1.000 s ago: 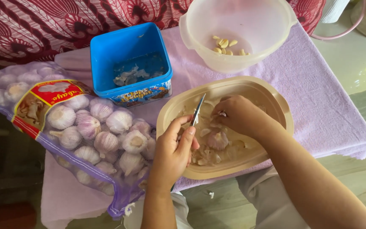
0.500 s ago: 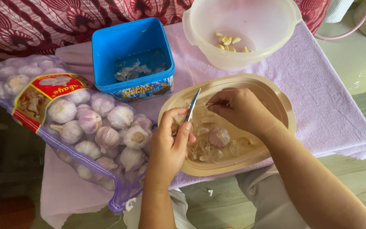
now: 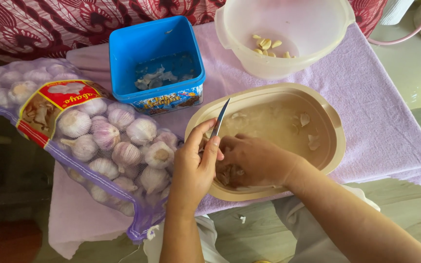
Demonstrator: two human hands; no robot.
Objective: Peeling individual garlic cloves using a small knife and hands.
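Beside the red-labelled mesh garlic bag (image 3: 88, 141), left hand (image 3: 196, 168) grips a knife (image 3: 219, 119); right hand (image 3: 254, 158) curls over cloves.

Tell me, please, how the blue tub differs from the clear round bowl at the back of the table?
The blue tub is square and opaque; the clear bowl is round and translucent. The blue tub holds papery garlic skins; the clear bowl holds a few peeled cloves. Both are plastic, open-topped and stand on the lilac cloth.
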